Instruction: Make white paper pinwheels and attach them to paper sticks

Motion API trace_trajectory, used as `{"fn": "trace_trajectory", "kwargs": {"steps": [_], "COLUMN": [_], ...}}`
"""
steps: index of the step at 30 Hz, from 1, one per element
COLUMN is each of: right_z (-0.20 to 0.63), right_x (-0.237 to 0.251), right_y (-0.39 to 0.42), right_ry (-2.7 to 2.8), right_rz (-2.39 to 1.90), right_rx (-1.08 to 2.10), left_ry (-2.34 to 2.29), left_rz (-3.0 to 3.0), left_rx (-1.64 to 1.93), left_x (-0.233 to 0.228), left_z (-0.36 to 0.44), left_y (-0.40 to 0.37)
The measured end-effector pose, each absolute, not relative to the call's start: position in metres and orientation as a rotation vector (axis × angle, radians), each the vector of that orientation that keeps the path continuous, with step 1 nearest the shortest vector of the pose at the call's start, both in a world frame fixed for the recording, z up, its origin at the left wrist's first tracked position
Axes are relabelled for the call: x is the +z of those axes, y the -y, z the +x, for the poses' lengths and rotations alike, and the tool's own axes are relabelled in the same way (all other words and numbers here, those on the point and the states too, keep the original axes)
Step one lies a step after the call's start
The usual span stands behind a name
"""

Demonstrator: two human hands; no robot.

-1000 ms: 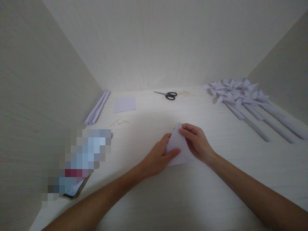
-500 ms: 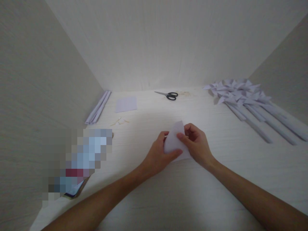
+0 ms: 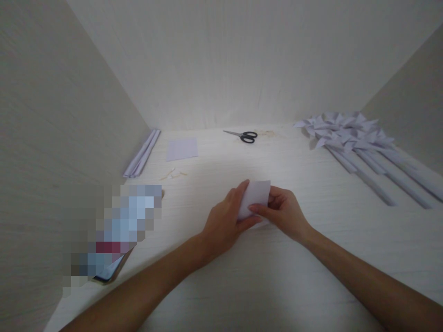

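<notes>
My left hand (image 3: 224,221) and my right hand (image 3: 284,212) both grip a small white paper piece (image 3: 256,196) just above the pale table (image 3: 242,286), near its middle. The paper stands nearly upright between the fingers, its top edge level. My left thumb presses its lower front; my right fingers pinch its right side. The lower part of the paper is hidden by the fingers.
Black-handled scissors (image 3: 244,136) lie at the back centre. A flat paper square (image 3: 182,149) and long paper strips (image 3: 142,153) lie at the back left. Several paper pinwheels on rolled sticks (image 3: 353,138) fill the back right. A blurred phone-like object (image 3: 110,230) rests at the left. Walls enclose three sides.
The paper was a pointed triangle lying low on the table; both hands have lifted and turned it, and it now shows a flat rectangular top. The hands shifted slightly away from me.
</notes>
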State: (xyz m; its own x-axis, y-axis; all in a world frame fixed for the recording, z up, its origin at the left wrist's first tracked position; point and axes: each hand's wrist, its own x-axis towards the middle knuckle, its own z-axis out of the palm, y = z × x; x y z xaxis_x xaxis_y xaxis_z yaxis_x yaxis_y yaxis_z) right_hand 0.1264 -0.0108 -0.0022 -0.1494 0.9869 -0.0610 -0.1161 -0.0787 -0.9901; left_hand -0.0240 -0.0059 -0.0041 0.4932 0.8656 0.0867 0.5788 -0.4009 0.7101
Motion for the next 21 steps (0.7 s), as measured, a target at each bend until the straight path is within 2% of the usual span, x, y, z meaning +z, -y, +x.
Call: {"fn": "trace_trajectory", "kwargs": {"steps": [8, 14, 21], "right_z": [0.13, 0.131, 0.132], "right_x": [-0.005, -0.001, 0.011], "right_y": [0.019, 0.021, 0.024], "right_ry": [1.503, 1.756, 1.842], "right_rz": [-1.125, -1.076, -1.128], "right_rx": [1.027, 0.839, 0.739], "left_ry": [-1.215, -1.189, -1.061], "left_rz": [2.286, 2.274, 1.838], "left_rx": [0.503, 0.628, 0.704], "left_x": [-0.001, -0.006, 0.002], "left_z": [-0.022, -0.018, -0.012], "left_y": [0.01, 0.016, 0.023]}}
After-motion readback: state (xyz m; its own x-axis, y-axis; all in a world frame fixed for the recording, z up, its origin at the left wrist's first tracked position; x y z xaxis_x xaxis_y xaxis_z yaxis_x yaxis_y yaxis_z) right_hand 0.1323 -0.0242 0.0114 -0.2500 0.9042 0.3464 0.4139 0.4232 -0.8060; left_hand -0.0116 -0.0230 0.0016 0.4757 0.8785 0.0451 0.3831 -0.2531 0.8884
